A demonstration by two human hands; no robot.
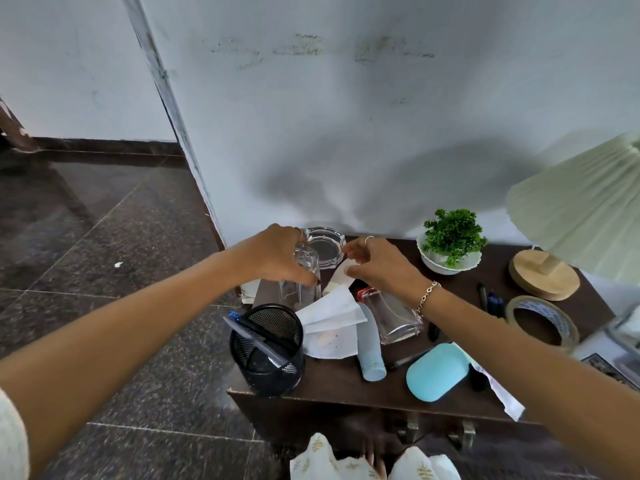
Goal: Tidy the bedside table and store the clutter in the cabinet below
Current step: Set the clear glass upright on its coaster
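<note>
On the dark wooden bedside table (346, 386) my left hand (277, 254) grips the top of an upright clear glass bottle (304, 275) near the back left. Beside it, my right hand (377, 265) pinches a cream paper scrap (341, 275). Below my right wrist a second clear bottle with a red neck (391, 317) lies on its side. Loose white papers (332, 323), a pale blue tube (372, 358) and a light blue oval case (436, 372) crowd the middle. A black mesh pen holder (273, 355) with pens stands at the front left corner.
A glass ashtray (325, 245) sits against the wall. At the back right stand a small green plant in a white bowl (450, 251) and a lamp with a wooden base (543, 275). A tape roll (540, 320) and dark pens (488, 299) lie right. Cabinet handles (440, 431) show below.
</note>
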